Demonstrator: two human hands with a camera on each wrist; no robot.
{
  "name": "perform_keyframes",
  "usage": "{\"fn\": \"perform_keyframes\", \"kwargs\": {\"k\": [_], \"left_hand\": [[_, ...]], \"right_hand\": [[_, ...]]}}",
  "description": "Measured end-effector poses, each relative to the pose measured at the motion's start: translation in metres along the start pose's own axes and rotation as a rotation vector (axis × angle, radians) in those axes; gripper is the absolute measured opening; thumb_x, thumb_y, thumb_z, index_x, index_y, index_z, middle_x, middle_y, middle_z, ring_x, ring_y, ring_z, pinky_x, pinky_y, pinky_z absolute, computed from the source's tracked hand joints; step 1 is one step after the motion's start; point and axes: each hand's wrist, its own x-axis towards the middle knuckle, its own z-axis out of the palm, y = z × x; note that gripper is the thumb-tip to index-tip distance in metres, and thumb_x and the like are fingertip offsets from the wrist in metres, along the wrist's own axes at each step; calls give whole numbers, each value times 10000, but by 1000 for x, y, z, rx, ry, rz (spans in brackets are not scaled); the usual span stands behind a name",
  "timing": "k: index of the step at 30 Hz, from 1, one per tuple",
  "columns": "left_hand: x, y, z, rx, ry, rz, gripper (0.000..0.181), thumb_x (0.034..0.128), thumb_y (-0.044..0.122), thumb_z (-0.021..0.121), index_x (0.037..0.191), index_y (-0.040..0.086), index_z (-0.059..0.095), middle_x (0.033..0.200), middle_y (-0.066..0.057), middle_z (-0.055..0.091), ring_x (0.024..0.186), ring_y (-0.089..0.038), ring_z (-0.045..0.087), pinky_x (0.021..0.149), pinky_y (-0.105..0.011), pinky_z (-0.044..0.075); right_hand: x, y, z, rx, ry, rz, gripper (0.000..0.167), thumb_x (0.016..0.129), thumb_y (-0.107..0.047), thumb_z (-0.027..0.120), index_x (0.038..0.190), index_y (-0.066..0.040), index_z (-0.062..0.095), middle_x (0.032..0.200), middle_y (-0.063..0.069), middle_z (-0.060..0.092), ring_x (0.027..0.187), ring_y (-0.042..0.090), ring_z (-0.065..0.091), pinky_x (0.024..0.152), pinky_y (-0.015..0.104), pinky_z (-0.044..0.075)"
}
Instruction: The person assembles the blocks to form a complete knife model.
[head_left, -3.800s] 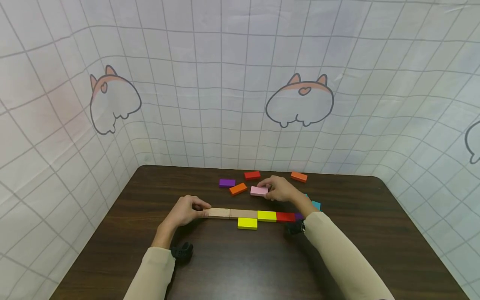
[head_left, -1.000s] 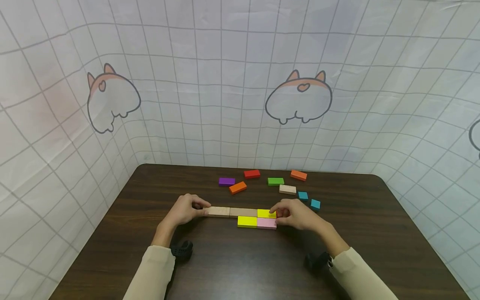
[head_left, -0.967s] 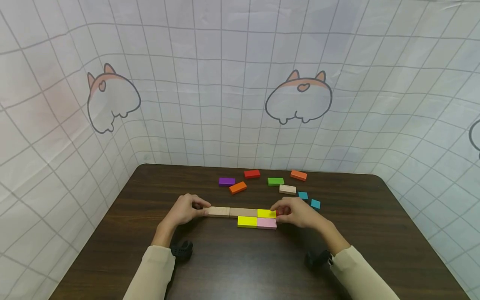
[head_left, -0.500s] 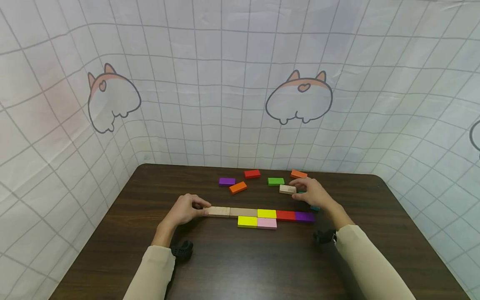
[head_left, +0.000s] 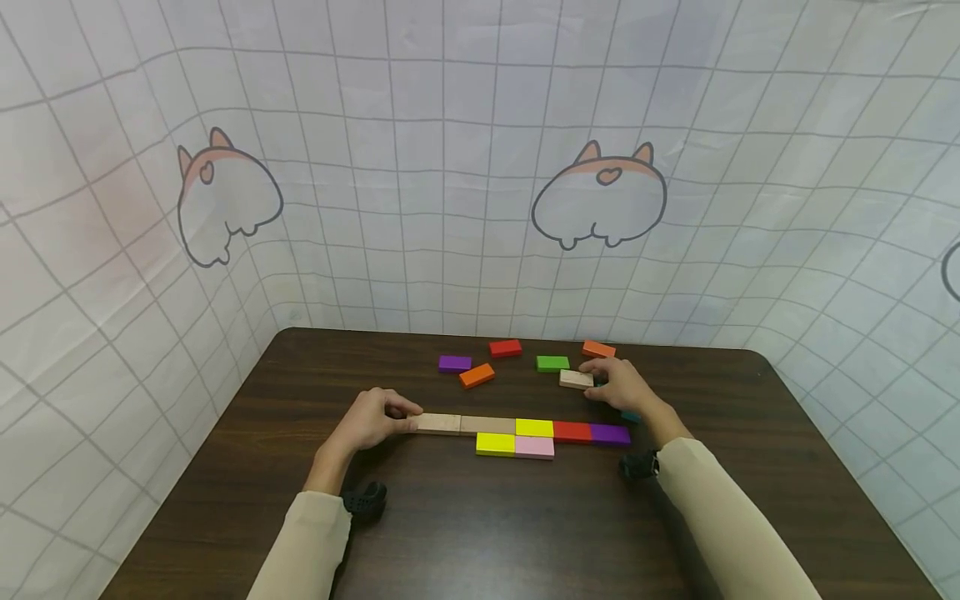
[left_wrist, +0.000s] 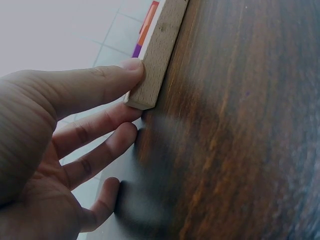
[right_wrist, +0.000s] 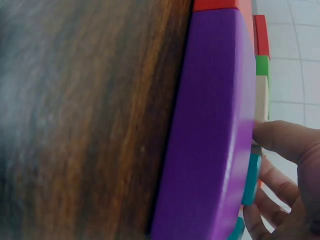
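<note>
In the head view my left hand [head_left: 367,425] pinches the left end of a wooden block [head_left: 438,424]; in the left wrist view its thumb lies on that wooden block [left_wrist: 162,45]. Rightward the row continues with another wooden block [head_left: 487,426], a yellow [head_left: 534,427], a red [head_left: 572,432] and a purple block [head_left: 611,434]. In front lie a second yellow [head_left: 495,445] and a pink block [head_left: 534,448], side by side. Behind the row, my right hand [head_left: 624,392] grips the right end of a small pale block [head_left: 575,379], its thumb on the near side.
At the back lie a purple block [head_left: 454,364], an orange one [head_left: 477,376], a red one [head_left: 506,348], a green one [head_left: 552,363] and another orange one [head_left: 599,349]. Teal blocks [right_wrist: 252,179] are partly hidden by my right hand. A grid-patterned curtain [head_left: 465,167] surrounds the table [head_left: 480,533].
The pink block, earlier in my right hand, now lies beside the front yellow one. My right hand has moved back from the row to the pale block. My left hand has stayed.
</note>
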Motion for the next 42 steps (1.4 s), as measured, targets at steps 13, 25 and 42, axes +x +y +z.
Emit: {"fn": "perform_keyframes", "kwargs": {"k": [13,25,42], "left_hand": [[-1,0,0,-12,1,-1,165,873,115,838,1035,151,833,941,27,697,806,-175,581,709,-356,508],[1,0,0,-15,-2,-11,164,873,115,839,1033,155,833,924,25,681,805,-177,570,706,-357,501],[0,2,0,-12,-2,-6,172,876,123,837,1047,142,831,924,22,677,802,-181,565,704,-361,494]], "right_hand": [[-7,-13,-5,-26,41,-69,431,908,-29,765,1329,-1,674,1116,181,662,960,341,550,797,497,475],[-69,-18,-17,73,-14,-178,382,924,-88,780,1299,-86,707,1030,33,557,905,273,522,730,363,445],[-108,-28,4,31,-116,-224,340,882,-54,811,1205,-128,734,978,-44,567,875,189,516,743,312,467]]}}
